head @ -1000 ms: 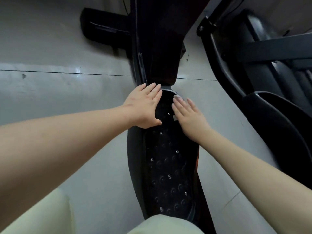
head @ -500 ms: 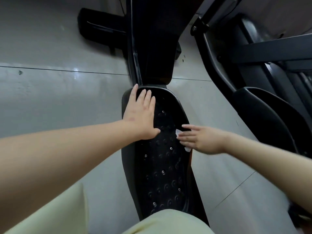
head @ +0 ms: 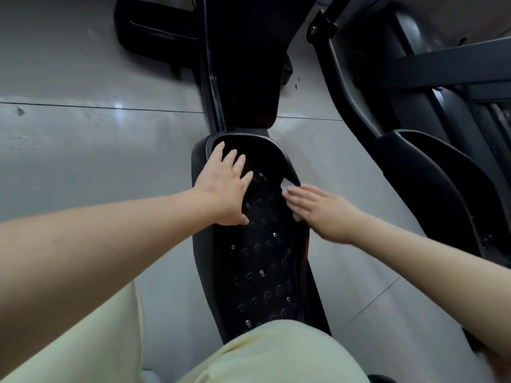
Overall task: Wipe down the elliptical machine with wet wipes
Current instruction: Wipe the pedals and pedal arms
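Elliptical machine foot pedal (head: 262,258), seen from above, running lengthwise down the middle of the view over a grey tiled floor (head: 83,147). Black, long and oval, with a raised rim all round and a tread of small round studs and a few shiny metal screw heads. Joined at its far end to a glossy black arm (head: 243,64) of the machine. Second pedal (head: 442,189) lying off to the right, well apart.

Left hand (head: 224,189) spread flat, palm down, fingers splayed, resting on the pedal's far left part and overlapping its left rim; nothing gripped. Likely placed there to brace the pedal and stop it swinging while the other side gets rubbed.

Right hand (head: 323,208) laid flat with fingers nearly straight, pressing a white wet wipe (head: 287,185) against the pedal's right rim. Wipe mostly hidden beneath the palm, with small white bits showing past the fingertips and near the heel of the hand; pinned by pressure rather than pinched. Slightly blurred, suggesting a stroke along the edge. Open-palm hold probably chosen to spread pressure over the curved lip.

Pale yellow trouser knees (head: 262,355) at the bottom, suggesting a crouch close over the pedal.
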